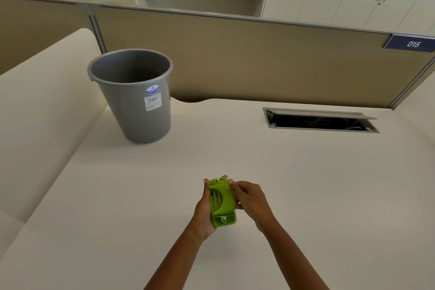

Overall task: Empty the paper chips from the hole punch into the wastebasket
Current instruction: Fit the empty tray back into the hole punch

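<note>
Both hands, left hand (204, 209) and right hand (249, 198), clasp the hole punch (222, 202). The wastebasket (131, 94) stands well apart at ten o'clock. Opening the chip tray here would likely scatter chips across the desk (306, 172).

Two bare forearms up from the bottom edge, converging over the near middle of the cream tabletop (306, 183). Left hand (203, 212) palm-up and cupped, thumb along the left side, fingertips (223, 177) just showing past the far end of the bright green plastic hole punch (222, 202) cradled in it. Left wrist bent slightly back, forearm angled up and to the right. Right hand (250, 200) in from the right, knuckles up, fingers curled onto the punch's right edge, thumb tucked out of sight. Right forearm slanting up and to the left. Both hands clear of the surface, closed on the punch.
</note>
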`<act>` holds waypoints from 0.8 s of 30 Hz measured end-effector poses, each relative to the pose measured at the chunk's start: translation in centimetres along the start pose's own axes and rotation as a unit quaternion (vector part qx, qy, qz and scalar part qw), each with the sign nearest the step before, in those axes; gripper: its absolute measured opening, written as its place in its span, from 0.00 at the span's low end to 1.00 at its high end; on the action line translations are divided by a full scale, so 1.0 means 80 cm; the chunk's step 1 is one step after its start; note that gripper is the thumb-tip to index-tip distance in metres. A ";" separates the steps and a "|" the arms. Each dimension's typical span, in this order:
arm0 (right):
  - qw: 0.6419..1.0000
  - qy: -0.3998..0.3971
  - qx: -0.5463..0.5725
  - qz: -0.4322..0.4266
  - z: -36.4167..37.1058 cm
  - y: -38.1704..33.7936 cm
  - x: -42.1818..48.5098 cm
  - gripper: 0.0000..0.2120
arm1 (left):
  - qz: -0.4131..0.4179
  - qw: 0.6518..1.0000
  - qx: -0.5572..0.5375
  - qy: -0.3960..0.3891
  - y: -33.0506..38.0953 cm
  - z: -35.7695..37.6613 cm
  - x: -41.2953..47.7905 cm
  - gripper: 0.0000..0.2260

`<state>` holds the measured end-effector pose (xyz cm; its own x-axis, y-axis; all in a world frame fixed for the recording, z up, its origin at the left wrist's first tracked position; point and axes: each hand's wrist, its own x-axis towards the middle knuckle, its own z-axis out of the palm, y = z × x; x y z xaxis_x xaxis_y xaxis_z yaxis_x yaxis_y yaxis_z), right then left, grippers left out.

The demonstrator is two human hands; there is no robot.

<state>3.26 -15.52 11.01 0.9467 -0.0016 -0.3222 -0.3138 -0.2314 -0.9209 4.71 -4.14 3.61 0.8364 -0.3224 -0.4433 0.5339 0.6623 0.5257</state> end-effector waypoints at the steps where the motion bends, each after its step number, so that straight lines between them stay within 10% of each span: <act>1: 1.000 -0.011 -0.010 -0.005 0.001 0.000 -0.002 0.10 | 0.000 1.000 -0.007 -0.005 0.000 -0.001 -0.001 0.24; 24: 0.999 0.019 0.015 -0.026 0.004 -0.011 -0.008 0.06 | -0.010 0.997 -0.060 -0.055 0.008 0.005 0.000 0.27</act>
<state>2.88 -15.03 11.97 0.9639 -0.0272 -0.2649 -0.2648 -0.2028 -0.9428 5.13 -3.96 4.21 0.8373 -0.4049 -0.3674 0.5382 0.7283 0.4240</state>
